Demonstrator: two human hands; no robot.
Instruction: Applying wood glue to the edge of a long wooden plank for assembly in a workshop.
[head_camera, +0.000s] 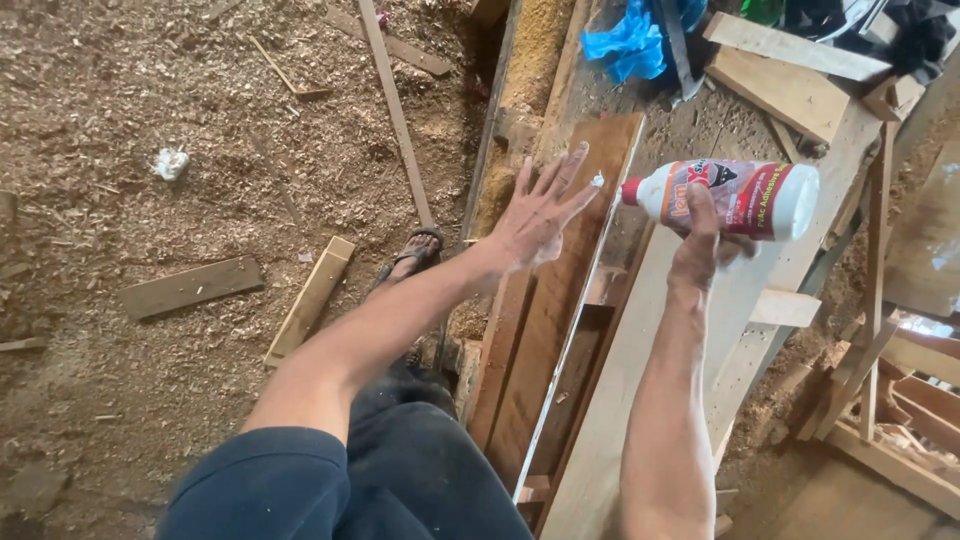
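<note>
My right hand grips a white glue bottle with a red-and-black label and a red nozzle, held sideways with the nozzle pointing left. My left hand is spread flat, fingers apart, above a reddish-brown plank. A small white blob of glue sits on the tip of one left finger, just beside the nozzle. The plank runs lengthwise away from me on the workbench, next to a paler board.
Sawdust and wood offcuts cover the floor on the left, with a thin strip and my sandalled foot. Blue plastic and pale boards lie at the bench's far end. More timber scraps stack at the right.
</note>
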